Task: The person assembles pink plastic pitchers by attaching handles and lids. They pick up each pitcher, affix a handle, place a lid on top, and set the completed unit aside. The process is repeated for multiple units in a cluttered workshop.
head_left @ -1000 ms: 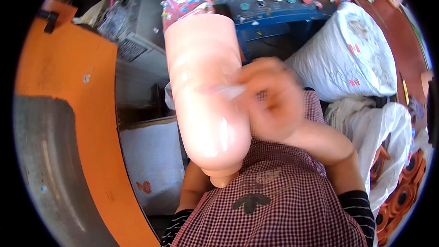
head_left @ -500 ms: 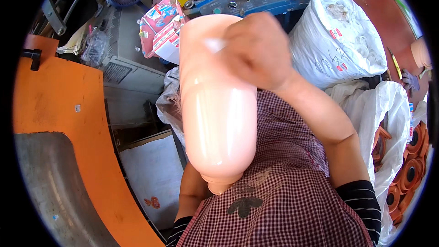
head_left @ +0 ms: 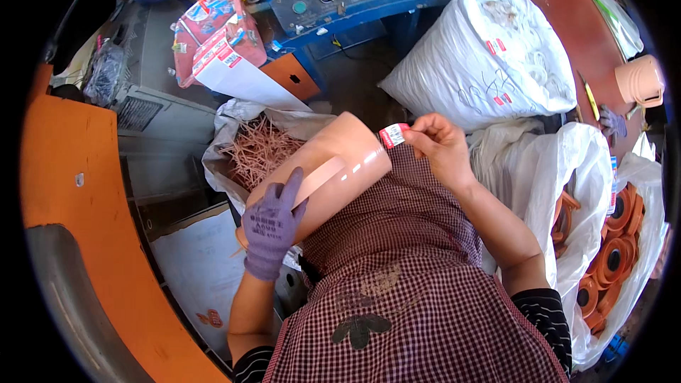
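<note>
My left hand (head_left: 272, 227), in a purple knit glove, is closed around the handle side of a glossy peach-pink plastic flask shell (head_left: 351, 174). The shell lies tilted in front of my apron, its wide end up to the right and its narrow neck low on the left, partly behind the glove. My bare right hand (head_left: 441, 145) pinches a small red-and-white sticker label (head_left: 392, 135) between thumb and fingers. That label is just beside the wide end of the shell; I cannot tell whether they touch.
Behind the shell stands a bag of pink plastic scraps (head_left: 261, 149). A pink box with label sheets (head_left: 220, 46) sits by a blue control panel (head_left: 340, 0). A full white sack (head_left: 489, 64) and bags of orange plastic rings (head_left: 613, 255) are at right. An orange machine panel (head_left: 78, 149) fills the left.
The shell has swung from upright to tilted, showing its handle and my gloved left hand. My right hand has moved off its surface to the right and down, a label now visible in it.
</note>
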Action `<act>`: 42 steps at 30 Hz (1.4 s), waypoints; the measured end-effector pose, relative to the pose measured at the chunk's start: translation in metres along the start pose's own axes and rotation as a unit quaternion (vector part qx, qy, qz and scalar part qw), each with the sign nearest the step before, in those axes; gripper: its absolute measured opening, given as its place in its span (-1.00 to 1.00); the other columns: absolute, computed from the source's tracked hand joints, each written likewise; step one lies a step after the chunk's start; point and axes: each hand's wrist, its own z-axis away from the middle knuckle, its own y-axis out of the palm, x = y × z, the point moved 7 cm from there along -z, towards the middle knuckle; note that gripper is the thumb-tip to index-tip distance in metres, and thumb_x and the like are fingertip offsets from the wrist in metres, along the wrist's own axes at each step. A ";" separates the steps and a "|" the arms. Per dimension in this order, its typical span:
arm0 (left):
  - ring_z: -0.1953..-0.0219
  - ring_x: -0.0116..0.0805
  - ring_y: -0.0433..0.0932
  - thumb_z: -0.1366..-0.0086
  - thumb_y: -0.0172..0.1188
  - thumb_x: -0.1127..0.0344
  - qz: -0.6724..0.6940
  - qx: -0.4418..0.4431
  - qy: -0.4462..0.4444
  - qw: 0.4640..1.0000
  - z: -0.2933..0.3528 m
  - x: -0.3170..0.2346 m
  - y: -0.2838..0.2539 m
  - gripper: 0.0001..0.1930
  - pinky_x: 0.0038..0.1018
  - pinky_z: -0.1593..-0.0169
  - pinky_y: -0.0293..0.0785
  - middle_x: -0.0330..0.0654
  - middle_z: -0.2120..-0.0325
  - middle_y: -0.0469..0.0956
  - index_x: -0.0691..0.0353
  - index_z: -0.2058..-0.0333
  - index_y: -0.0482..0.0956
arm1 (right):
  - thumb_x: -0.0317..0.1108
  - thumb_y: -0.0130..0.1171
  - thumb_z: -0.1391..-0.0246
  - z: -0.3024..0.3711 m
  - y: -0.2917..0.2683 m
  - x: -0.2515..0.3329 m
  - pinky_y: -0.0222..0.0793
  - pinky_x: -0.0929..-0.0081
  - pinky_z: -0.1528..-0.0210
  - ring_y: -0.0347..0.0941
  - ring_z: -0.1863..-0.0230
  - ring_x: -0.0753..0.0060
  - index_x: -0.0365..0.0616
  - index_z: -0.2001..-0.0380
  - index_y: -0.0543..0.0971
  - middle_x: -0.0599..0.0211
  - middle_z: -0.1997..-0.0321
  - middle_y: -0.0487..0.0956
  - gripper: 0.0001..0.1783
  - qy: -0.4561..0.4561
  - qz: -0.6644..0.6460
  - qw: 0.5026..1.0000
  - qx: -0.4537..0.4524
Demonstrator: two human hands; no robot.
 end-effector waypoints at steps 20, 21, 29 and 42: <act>0.48 -0.26 0.53 -0.09 0.30 0.14 0.000 -0.017 0.021 1.000 0.008 -0.026 -0.003 -0.37 -0.37 0.40 0.47 -0.19 0.36 0.39 -0.11 -0.19 0.39 | -0.52 0.25 -0.09 0.002 0.028 -0.042 0.26 0.74 0.47 0.36 0.49 0.76 -0.23 0.40 0.52 0.48 0.49 0.53 -0.92 0.069 0.075 0.994 0.040; 0.47 -0.26 0.53 -0.10 0.30 0.15 0.004 -0.013 0.020 1.000 0.008 -0.026 -0.003 -0.37 -0.37 0.39 0.47 -0.18 0.35 0.39 -0.12 -0.19 0.38 | -0.51 0.25 -0.09 0.002 0.029 -0.041 0.26 0.74 0.48 0.35 0.50 0.76 -0.23 0.40 0.52 0.49 0.50 0.53 -0.92 0.074 0.083 0.993 0.044; 0.45 -0.23 0.54 -0.10 0.29 0.14 0.016 0.007 0.013 1.000 0.009 -0.025 0.000 -0.35 -0.35 0.36 0.48 -0.18 0.30 0.41 -0.13 -0.21 0.36 | -0.52 0.26 -0.08 0.002 0.035 -0.041 0.24 0.73 0.49 0.35 0.51 0.76 -0.23 0.42 0.52 0.48 0.50 0.53 -0.91 0.061 0.069 0.994 0.053; 0.45 -0.23 0.54 -0.12 0.28 0.13 -0.002 0.017 0.011 1.000 0.005 -0.028 0.001 -0.38 -0.35 0.38 0.47 -0.17 0.33 0.43 -0.15 -0.20 0.37 | -0.39 0.35 0.04 -0.001 0.040 -0.029 0.40 0.55 0.40 0.47 0.48 0.56 -0.27 0.42 0.52 0.33 0.53 0.54 -0.78 -0.022 0.329 0.944 0.018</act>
